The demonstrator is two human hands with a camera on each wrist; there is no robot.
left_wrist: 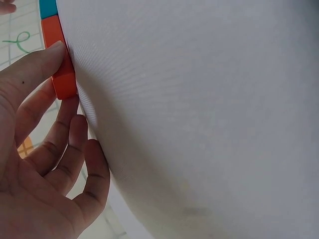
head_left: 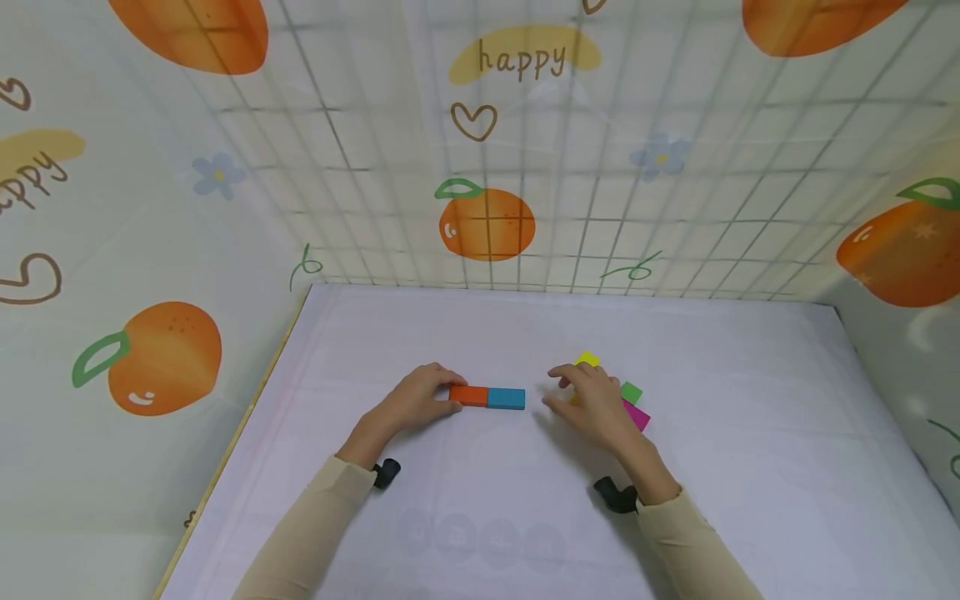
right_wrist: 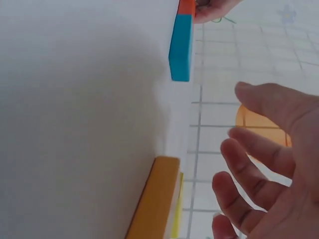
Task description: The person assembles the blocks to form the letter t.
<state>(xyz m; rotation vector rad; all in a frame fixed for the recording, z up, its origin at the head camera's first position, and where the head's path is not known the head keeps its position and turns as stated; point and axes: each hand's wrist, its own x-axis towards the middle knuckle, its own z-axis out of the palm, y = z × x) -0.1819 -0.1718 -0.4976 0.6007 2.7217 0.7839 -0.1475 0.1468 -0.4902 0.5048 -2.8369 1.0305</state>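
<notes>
The red-orange block [head_left: 468,396] and blue block [head_left: 507,399] lie end to end on the bench [head_left: 480,475], long axes running left to right, blue rightmost. The left hand [head_left: 408,402] pinches the red-orange block's left end, thumb near, fingers far. The right hand [head_left: 597,408], right of both, holds nothing, its grip parted.
</notes>
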